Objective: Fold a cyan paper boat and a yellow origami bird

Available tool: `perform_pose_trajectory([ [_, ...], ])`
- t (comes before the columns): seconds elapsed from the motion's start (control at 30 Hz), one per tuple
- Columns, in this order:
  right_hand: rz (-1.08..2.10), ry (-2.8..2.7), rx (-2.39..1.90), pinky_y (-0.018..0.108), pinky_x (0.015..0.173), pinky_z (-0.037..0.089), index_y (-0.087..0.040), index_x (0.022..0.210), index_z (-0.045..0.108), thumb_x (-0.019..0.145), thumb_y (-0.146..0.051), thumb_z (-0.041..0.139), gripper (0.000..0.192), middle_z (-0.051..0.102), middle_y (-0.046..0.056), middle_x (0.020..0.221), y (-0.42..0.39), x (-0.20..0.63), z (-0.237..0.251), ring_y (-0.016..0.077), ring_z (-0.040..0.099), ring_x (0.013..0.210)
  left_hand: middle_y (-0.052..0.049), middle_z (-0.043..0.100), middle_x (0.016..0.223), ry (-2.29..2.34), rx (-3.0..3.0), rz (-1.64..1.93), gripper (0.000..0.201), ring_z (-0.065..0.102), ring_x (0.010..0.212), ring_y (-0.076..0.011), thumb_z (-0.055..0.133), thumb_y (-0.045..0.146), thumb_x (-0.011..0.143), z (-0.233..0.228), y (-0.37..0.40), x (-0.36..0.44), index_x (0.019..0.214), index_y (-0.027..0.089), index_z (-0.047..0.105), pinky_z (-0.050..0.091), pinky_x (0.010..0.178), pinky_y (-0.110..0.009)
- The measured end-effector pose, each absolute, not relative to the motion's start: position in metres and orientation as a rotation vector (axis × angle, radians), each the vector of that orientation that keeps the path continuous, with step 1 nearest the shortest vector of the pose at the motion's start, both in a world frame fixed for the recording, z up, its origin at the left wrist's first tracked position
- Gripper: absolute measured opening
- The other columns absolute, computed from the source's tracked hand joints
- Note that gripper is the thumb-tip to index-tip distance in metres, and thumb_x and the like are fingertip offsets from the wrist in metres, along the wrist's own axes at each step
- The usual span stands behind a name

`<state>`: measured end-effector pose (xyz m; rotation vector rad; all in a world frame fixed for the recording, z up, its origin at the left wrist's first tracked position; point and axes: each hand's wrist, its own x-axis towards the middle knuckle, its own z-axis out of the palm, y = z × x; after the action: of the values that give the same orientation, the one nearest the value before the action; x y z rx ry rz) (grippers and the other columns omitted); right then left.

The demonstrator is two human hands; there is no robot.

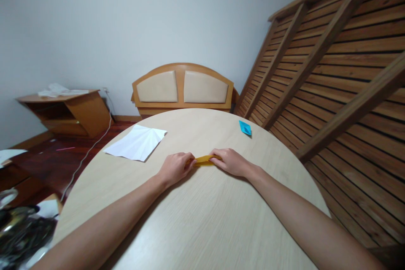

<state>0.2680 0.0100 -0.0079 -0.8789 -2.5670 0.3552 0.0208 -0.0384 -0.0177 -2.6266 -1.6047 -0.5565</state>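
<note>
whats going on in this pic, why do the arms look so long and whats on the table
There is one picture, taken by a camera worn on a person's head, looking forward and down; the wide lens stretches the arms. The left hand and right hand pinch the ends of a narrow folded yellow paper lying on a round pale wooden table. Also on the table are a creased white sheet on the left and a small blue folded paper farther back. Behind stand a padded headboard and a slatted wooden frame.

matt pale wood-grain table (196, 219), yellow paper strip (204, 160)
</note>
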Motion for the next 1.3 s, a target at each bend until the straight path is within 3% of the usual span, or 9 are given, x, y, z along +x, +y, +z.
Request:
perform_pose_trajectory([
  [0.33, 0.331, -2.632, -0.835, 0.030, 0.079, 0.046, -0.022, 0.117, 0.063, 0.086, -0.029, 0.067, 0.032, 0.072, 0.005, 0.104, 0.0061, 0.2698, -0.0029, 0.0212, 0.066, 0.090, -0.005, 0.071, 0.081, -1.663, -2.588, -0.545, 0.027, 0.065, 0.069, -0.0170, 0.042, 0.036, 0.099, -0.0198, -0.0364, 0.0199, 0.097, 0.020, 0.064, 0.043, 0.060, -0.025],
  [0.87, 0.270, -2.657, -0.807, 0.032, 0.085, 0.048, -0.024, 0.128, 0.058, 0.083, -0.023, 0.064, 0.045, 0.071, 0.006, 0.111, 0.0061, 0.2707, -0.0034, 0.0231, 0.066, 0.097, -0.004, 0.072, 0.087, -1.739, -2.557, -0.553, 0.027, 0.066, 0.074, -0.0174, 0.042, 0.036, 0.100, -0.0168, -0.0378, 0.0212, 0.101, 0.021, 0.064, 0.043, 0.064, -0.025],
  [1.03, 0.348, -2.582, -0.792, 0.031, 0.085, 0.047, -0.023, 0.123, 0.061, 0.088, -0.023, 0.059, 0.035, 0.072, 0.006, 0.110, 0.0073, 0.2699, -0.0053, 0.0219, 0.066, 0.097, -0.005, 0.072, 0.084, -1.741, -2.546, -0.625, 0.027, 0.065, 0.071, -0.0167, 0.042, 0.035, 0.100, -0.0161, -0.0387, 0.0217, 0.100, 0.020, 0.064, 0.042, 0.063, -0.025],
  [1.3, 0.634, -2.407, -0.836, 0.027, 0.074, 0.046, -0.020, 0.113, 0.067, 0.087, -0.025, 0.060, 0.027, 0.072, 0.003, 0.099, 0.0061, 0.2679, -0.0056, 0.0169, 0.065, 0.082, -0.003, 0.071, 0.076, -1.769, -2.533, -0.800, 0.026, 0.062, 0.062, -0.0150, 0.043, 0.035, 0.098, -0.0155, -0.0409, 0.0222, 0.099, 0.020, 0.064, 0.038, 0.059, -0.024],
])
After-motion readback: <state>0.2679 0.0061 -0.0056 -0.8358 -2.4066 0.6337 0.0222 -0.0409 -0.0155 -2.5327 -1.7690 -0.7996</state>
